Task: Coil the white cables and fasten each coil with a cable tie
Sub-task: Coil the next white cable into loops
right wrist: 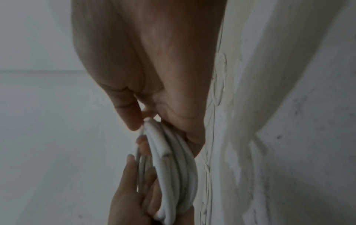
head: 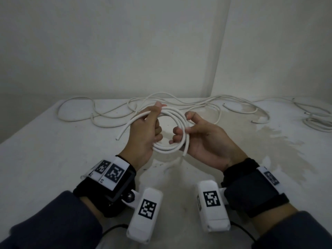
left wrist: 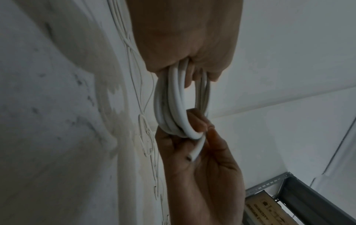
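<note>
Head view: a coil (head: 170, 131) of white cable is held above the table (head: 53, 150), between the two hands. The left hand (head: 143, 133) is curled round the coil's left side, thumb on top; one cable end (head: 124, 130) projects to the left of the coil. The right hand (head: 203, 141) pinches the coil's right side between thumb and fingers, and a second short end (head: 186, 150) hangs at the coil's lower right. Loose cables (head: 179, 103) are spread on the table beyond the coil, and a further bundle (head: 318, 123) lies far to its right. No cable tie can be made out.

Left wrist view: the coil (left wrist: 173, 106) is seen edge on, several turns gripped in the left hand (left wrist: 192, 45) above. Below the coil, the right hand (left wrist: 202, 167) holds the lowest turns, with a cut end (left wrist: 194, 152) lying across its palm. A metal shelf (left wrist: 298, 197) stands behind and below the coil.

Right wrist view: the right hand (right wrist: 154, 76) is closed narrowly on the stacked turns (right wrist: 173, 175); the left hand (right wrist: 134, 190) supports them from beneath.

Assessment: the coil is formed but unfastened. The turns are judged likely to spring apart if either grip is released to fetch a tie. Both free ends are unsecured and could unwind a turn. A tie closed over only some turns would leave the rest loose.
</note>
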Tool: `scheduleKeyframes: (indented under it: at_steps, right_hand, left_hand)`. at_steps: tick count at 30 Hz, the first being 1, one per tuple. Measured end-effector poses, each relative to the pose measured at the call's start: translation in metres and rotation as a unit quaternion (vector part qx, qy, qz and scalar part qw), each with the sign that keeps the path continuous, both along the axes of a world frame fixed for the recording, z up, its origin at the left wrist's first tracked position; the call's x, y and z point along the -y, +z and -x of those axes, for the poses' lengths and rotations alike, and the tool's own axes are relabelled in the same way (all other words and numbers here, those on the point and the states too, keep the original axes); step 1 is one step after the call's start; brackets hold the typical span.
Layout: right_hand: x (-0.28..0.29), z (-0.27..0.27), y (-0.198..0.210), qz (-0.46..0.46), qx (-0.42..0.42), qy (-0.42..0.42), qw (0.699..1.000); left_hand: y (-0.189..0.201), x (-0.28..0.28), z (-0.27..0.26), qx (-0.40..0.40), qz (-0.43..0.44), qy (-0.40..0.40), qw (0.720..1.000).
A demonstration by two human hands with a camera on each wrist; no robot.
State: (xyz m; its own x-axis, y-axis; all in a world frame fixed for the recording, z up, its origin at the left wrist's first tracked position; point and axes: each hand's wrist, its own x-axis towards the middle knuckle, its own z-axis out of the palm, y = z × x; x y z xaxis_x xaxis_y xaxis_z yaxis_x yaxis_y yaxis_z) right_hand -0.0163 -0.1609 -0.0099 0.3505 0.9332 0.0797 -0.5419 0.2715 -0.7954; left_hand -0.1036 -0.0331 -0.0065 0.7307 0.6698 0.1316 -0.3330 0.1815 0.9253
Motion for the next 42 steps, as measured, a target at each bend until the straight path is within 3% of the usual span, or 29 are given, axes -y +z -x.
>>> scheduleKeyframes:
  at_steps: [6,10,15,18,24,31,37,42]
  right_hand:
    - [-0.009,0.005,-0.003,0.041,0.054,-0.103,0.992]
    - [-0.01,-0.001,-0.005,0.061,0.058,-0.187,0.979]
    - [-0.004,-0.011,-0.004,0.023,-0.017,-0.263,0.964]
    - [-0.003,-0.013,-0.003,0.006,-0.05,-0.272,0.961]
    - [-0.005,-0.011,-0.004,0.0,-0.074,-0.267,0.961]
    - [-0.006,-0.007,-0.002,-0.006,-0.059,-0.261,0.964]
    - [-0.002,-0.013,-0.005,-0.014,-0.112,-0.241,0.964]
    - [-0.003,-0.012,-0.006,-0.013,-0.1,-0.225,0.969]
  left_hand:
    - [-0.006,0.004,-0.004,-0.028,-0.045,0.007,0.999]
    - [-0.002,0.006,-0.003,-0.017,-0.002,-0.074,0.997]
    - [0.004,-0.002,0.006,0.085,0.086,-0.22,0.968]
    - [0.003,-0.004,0.009,0.094,0.114,-0.259,0.955]
    - [-0.004,-0.003,0.002,0.066,0.06,-0.23,0.969]
    - [0.001,-0.014,0.007,0.08,0.12,-0.276,0.95]
    - [0.0,-0.011,0.011,0.061,0.119,-0.332,0.934]
    - [-0.003,-0.012,0.011,0.068,0.059,-0.294,0.951]
